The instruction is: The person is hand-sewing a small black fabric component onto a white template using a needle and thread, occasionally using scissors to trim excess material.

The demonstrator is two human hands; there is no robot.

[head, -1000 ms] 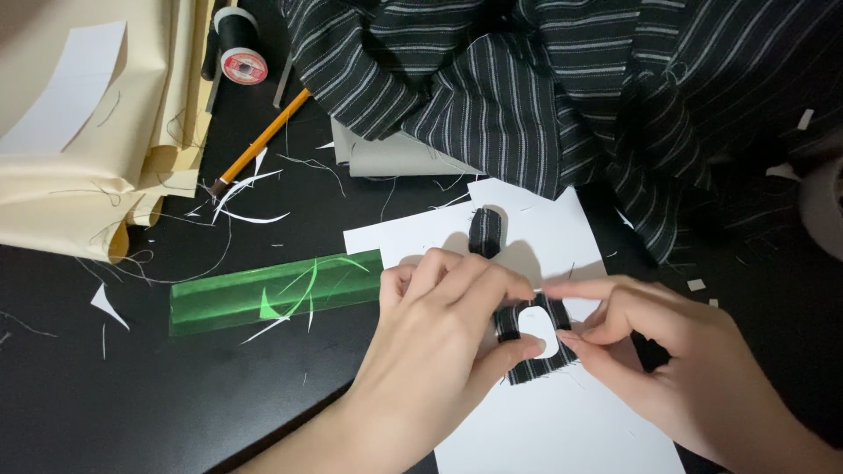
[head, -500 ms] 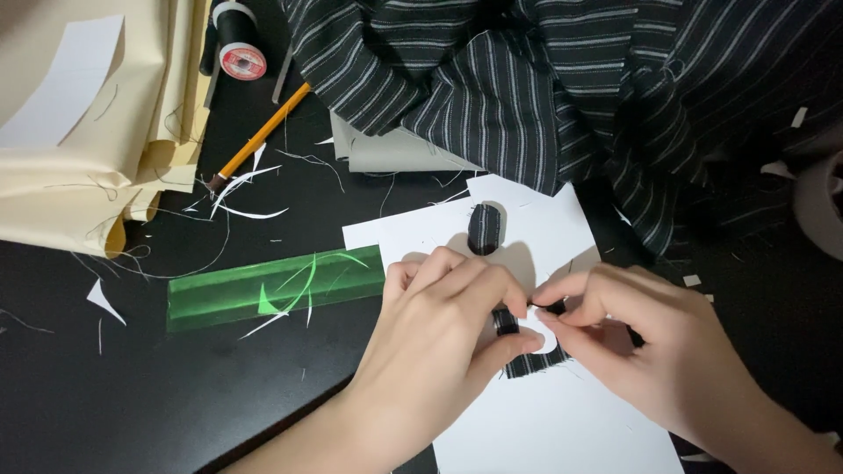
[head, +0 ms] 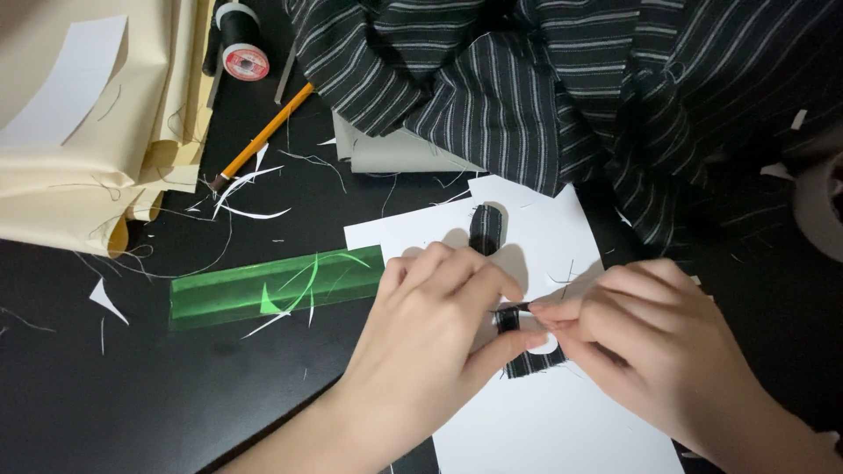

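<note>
My left hand (head: 439, 329) pinches a small strip of black striped fabric (head: 527, 362) against a white sheet of paper (head: 544, 421). My right hand (head: 641, 338) meets it from the right, fingertips closed on the same strip and on a small white paper piece (head: 546, 343) tucked into it. Another end of the striped strip (head: 485, 230) pokes out above my left hand. A translucent green ruler (head: 277, 288) lies just left of my left hand.
A heap of black striped cloth (head: 562, 88) fills the top right. Folded cream fabric (head: 79, 132) sits top left, with a black thread spool (head: 241, 39) and an orange pencil (head: 263, 136) beside it. White paper scraps (head: 107, 300) and threads litter the black table (head: 132, 404).
My right hand has slid left and closed in on the strip, covering more of the white paper piece. My left hand has barely shifted.
</note>
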